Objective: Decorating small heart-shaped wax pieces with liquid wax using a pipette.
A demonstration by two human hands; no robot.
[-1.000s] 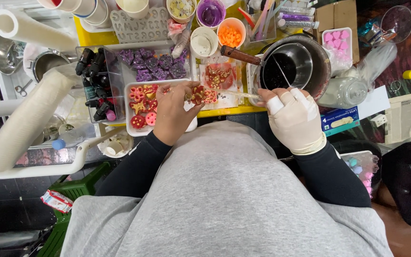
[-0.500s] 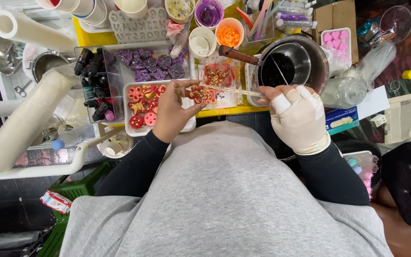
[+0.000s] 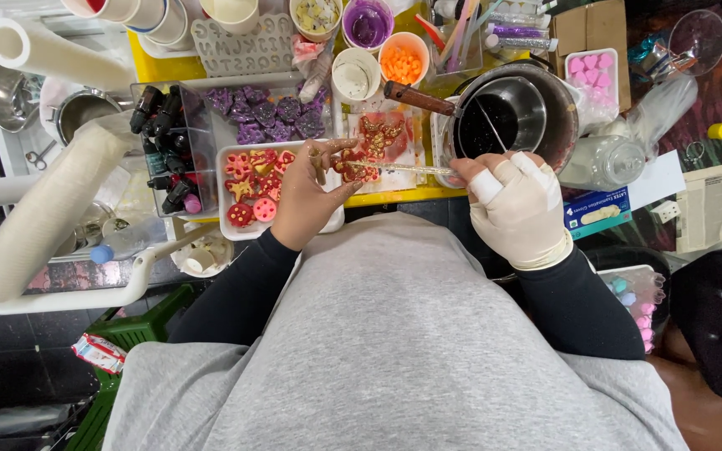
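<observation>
Left hand (image 3: 311,196) pinches a red, gold-flecked piece (image 3: 356,169) above the white tray (image 3: 229,154); gloved right hand (image 3: 518,209) grips a thin stick (image 3: 407,169) touching the piece.

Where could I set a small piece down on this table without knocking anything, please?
Hardly anywhere: a bare yellow strip lies along the near edge, between the white tray and the right hand. Behind it, cups, trays and the pot stand packed together.

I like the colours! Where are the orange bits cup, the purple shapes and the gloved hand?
Orange bits cup (image 3: 404,60), head view, its orange filling.
Purple shapes (image 3: 265,113), head view, middle of the pile.
Gloved right hand (image 3: 518,209), head view, its back.
</observation>
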